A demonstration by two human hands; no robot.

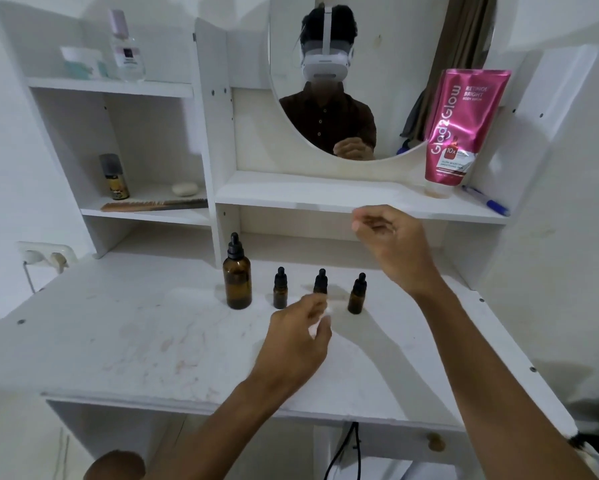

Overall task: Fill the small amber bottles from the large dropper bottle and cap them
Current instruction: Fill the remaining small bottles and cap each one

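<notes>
large dropper bottle (pixel 237 278) capped | three small amber bottles (pixel 280 289) capped | hands (pixel 391 240) raised

We see a home dressing corner: white vanity worktop (pixel 152 341), oval mirror (pixel 377 81), comb (pixel 152 205), lotion pouch (pixel 459 129).

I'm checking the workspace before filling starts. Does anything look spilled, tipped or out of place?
Nothing stands out: the large dropper bottle and three small amber bottles stand upright and capped in a row, with no spill visible on the table.
</notes>
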